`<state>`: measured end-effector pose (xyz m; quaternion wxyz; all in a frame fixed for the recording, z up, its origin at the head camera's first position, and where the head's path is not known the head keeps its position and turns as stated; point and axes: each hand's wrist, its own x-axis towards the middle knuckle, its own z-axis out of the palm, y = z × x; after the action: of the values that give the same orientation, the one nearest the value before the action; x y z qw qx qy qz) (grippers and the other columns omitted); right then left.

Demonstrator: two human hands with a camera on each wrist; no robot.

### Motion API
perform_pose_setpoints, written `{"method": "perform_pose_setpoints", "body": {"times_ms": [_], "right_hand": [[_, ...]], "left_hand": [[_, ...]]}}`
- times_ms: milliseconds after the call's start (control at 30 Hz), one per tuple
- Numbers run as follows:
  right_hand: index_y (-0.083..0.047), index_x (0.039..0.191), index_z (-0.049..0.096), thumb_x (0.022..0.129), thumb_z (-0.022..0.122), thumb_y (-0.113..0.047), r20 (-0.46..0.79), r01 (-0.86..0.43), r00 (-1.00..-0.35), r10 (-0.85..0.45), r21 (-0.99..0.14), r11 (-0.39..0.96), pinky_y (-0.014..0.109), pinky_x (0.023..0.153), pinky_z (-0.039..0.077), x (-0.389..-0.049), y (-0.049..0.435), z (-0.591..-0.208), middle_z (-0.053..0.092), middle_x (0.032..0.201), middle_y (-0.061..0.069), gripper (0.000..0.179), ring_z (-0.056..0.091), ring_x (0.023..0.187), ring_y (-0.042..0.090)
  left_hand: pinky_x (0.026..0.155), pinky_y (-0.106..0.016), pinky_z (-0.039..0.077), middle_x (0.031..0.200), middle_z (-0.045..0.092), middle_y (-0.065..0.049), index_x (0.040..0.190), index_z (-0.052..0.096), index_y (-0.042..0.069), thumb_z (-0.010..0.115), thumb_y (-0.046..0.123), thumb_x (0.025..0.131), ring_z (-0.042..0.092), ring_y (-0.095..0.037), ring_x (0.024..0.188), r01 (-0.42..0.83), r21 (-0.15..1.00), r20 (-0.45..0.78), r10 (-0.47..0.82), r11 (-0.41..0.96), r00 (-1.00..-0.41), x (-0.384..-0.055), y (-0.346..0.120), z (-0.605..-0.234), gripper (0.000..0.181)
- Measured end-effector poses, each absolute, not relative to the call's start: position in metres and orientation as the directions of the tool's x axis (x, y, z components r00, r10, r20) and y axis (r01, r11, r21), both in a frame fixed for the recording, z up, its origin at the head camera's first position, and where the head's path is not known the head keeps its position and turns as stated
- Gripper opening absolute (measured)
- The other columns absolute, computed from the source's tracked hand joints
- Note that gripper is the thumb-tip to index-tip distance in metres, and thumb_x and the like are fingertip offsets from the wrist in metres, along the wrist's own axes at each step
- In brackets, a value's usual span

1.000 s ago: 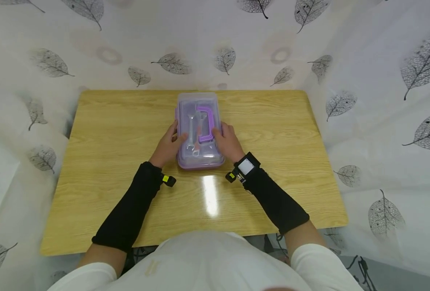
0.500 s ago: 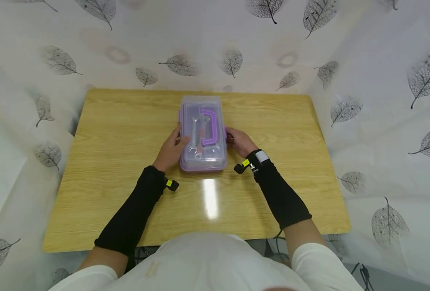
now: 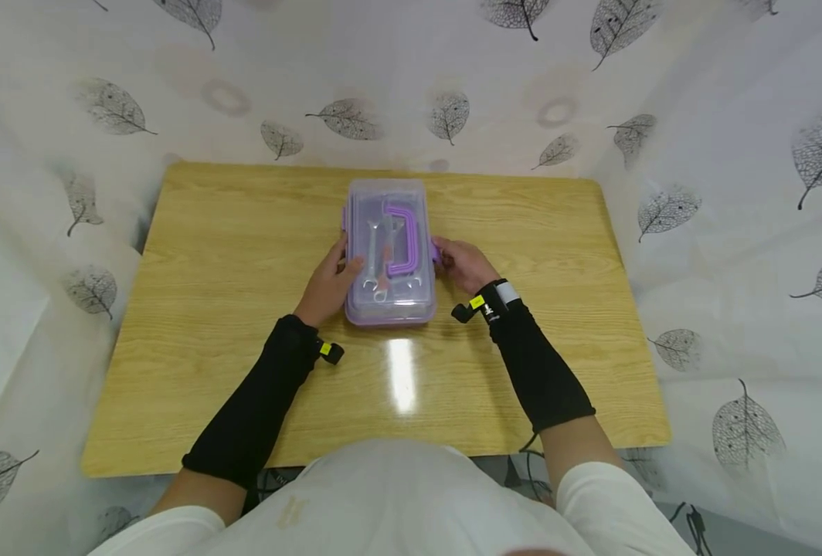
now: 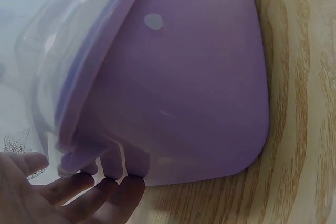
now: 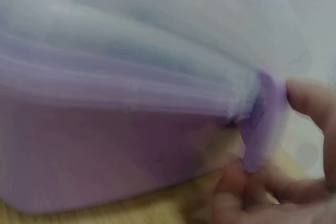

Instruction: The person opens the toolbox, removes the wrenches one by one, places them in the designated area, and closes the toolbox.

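Note:
A toolbox (image 3: 405, 307) with a purple base and clear lid lies on the wooden table, its lid down. Through the lid I see pale wrenches (image 3: 372, 255), and a purple handle (image 3: 411, 241) lies flat on top. My left hand (image 3: 327, 287) holds the toolbox's left side, thumb on the lid edge; the left wrist view has its fingertips against the purple wall (image 4: 194, 87). On the right side, my right hand (image 3: 468, 267) pinches a purple latch (image 5: 266, 124), which stands out from the rim in the blurred right wrist view. Part of the fingers is hidden under the latch.
The wooden table (image 3: 244, 224) extends around the toolbox on all sides. Behind it and at both sides hangs a white curtain (image 3: 397, 54) with a leaf print. Dark cables (image 3: 696, 525) show beyond the table at the lower right.
My right hand has left the lid's right edge, moved outward and taken hold of the latch, which now sticks out. The left hand keeps its place. The whole head view has shifted slightly.

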<state>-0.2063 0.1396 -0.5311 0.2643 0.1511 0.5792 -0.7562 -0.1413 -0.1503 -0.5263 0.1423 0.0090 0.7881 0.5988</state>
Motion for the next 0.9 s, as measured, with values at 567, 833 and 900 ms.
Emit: {"method": "perform_pose_setpoints", "body": {"times_ms": [567,833,900], "right_hand": [[0.001,0.099,0.059,0.101,0.041,-0.022,-0.429,0.385,-0.888,-0.167,-0.89,0.243,0.032,0.073,0.052,-0.205,0.159,-0.524,0.058,0.096,0.01,0.029,0.056,0.081,0.019],[-0.001,0.112,0.07,0.106,0.055,-0.028,-0.386,0.311,-0.922,-0.041,-0.797,0.518,0.027,0.067,0.052,-0.198,0.176,-0.543,0.067,0.098,0.009,0.031,0.06,0.081,0.017],[0.0,0.114,0.069,0.106,0.054,-0.029,-0.384,0.316,-0.923,-0.03,-0.798,0.513,0.027,0.067,0.052,-0.197,0.177,-0.544,0.068,0.101,0.011,0.034,0.062,0.082,0.018]], "left_hand": [[0.118,-0.054,0.038,0.168,0.03,-0.007,0.166,0.012,0.038,0.048,0.054,0.107,0.045,-0.032,0.144,-0.17,0.946,-0.224,0.177,0.276,-0.958,-0.14,-0.145,-0.527,0.072],[0.12,-0.053,0.035,0.169,0.027,-0.007,0.167,0.009,0.034,0.048,0.05,0.108,0.043,-0.033,0.145,-0.182,0.947,-0.235,0.188,0.263,-0.954,-0.141,-0.147,-0.529,0.073],[0.12,-0.053,0.036,0.169,0.027,-0.007,0.167,0.009,0.034,0.048,0.05,0.108,0.043,-0.032,0.144,-0.176,0.948,-0.231,0.192,0.266,-0.954,-0.141,-0.146,-0.529,0.072]]}}
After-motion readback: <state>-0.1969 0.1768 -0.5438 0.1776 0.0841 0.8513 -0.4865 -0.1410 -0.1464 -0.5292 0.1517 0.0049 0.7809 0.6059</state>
